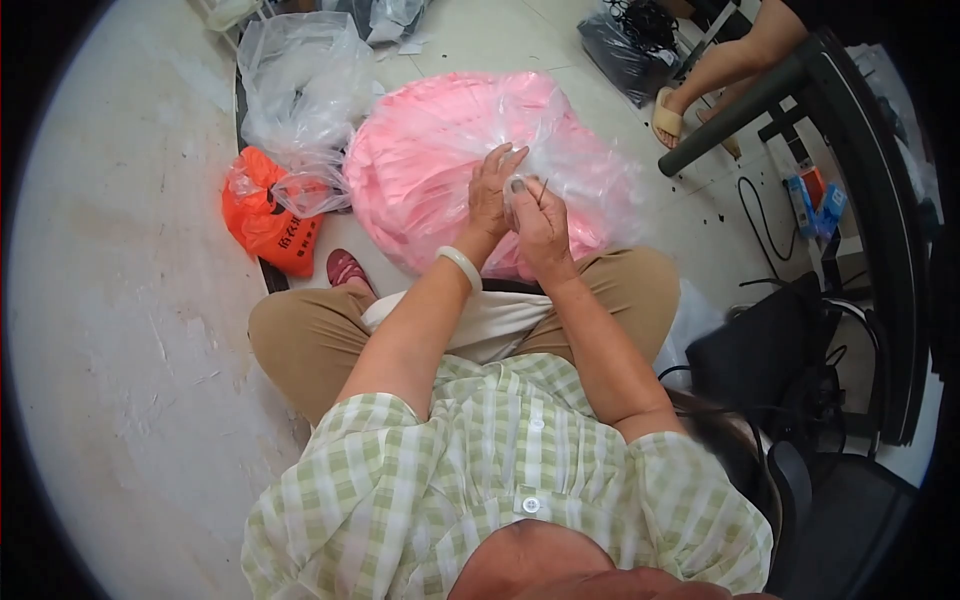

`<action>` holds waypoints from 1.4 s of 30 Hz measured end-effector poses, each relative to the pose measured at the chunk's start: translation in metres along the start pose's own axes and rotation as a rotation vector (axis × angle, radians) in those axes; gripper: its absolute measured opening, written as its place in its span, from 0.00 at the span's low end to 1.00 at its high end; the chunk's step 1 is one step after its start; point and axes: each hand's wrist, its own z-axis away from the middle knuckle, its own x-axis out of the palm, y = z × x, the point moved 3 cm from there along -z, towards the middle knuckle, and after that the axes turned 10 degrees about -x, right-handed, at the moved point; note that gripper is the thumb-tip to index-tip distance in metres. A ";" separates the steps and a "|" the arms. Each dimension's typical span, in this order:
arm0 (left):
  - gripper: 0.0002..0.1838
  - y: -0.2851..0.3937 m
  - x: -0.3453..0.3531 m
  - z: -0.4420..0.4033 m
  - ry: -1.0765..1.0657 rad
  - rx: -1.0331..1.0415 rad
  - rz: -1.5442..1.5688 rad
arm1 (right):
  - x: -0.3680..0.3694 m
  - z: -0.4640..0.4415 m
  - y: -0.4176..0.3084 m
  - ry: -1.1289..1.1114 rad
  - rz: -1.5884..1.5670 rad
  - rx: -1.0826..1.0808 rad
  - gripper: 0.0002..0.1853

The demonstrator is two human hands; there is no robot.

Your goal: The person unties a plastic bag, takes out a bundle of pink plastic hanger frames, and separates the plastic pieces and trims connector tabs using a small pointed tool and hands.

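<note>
A large clear plastic bag [400,160] full of soft pink material lies on the floor in front of my knees. Both of my hands are close together over the bag's near side, where clear plastic bunches up. My left hand [487,205], with a pale bangle [460,268] on its wrist, has its fingers stretched out over the plastic. Beside it, my right hand [541,228] is closed with the thumb on top. A thin dark line shows by its fingers; what it grips is too small to make out.
An orange bag [270,215] and crumpled clear plastic [295,85] lie to the left. At right stand a dark metal frame [850,150], a black bag [755,345] and cables. Another person's sandalled foot [668,115] is at the upper right.
</note>
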 end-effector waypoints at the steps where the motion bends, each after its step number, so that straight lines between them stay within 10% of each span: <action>1: 0.24 0.003 -0.001 0.003 0.058 0.032 0.138 | 0.000 0.001 0.000 -0.004 0.000 0.003 0.12; 9: 0.27 -0.012 -0.024 -0.023 0.045 0.076 -0.015 | 0.011 0.003 -0.012 -0.233 0.184 -0.105 0.11; 16: 0.25 0.006 -0.009 -0.062 -0.370 -0.041 -0.381 | -0.067 0.001 -0.021 -0.068 0.642 -0.179 0.10; 18: 0.27 -0.001 -0.008 -0.069 -0.441 -0.072 -0.432 | -0.079 -0.028 -0.043 -0.033 -0.172 -0.034 0.11; 20: 0.24 -0.004 -0.004 -0.073 -0.532 -0.052 -0.384 | -0.096 -0.050 -0.047 0.150 -0.337 -0.024 0.12; 42: 0.20 -0.006 -0.023 -0.071 -0.592 -0.116 -0.610 | -0.149 -0.074 -0.016 0.111 0.139 0.199 0.16</action>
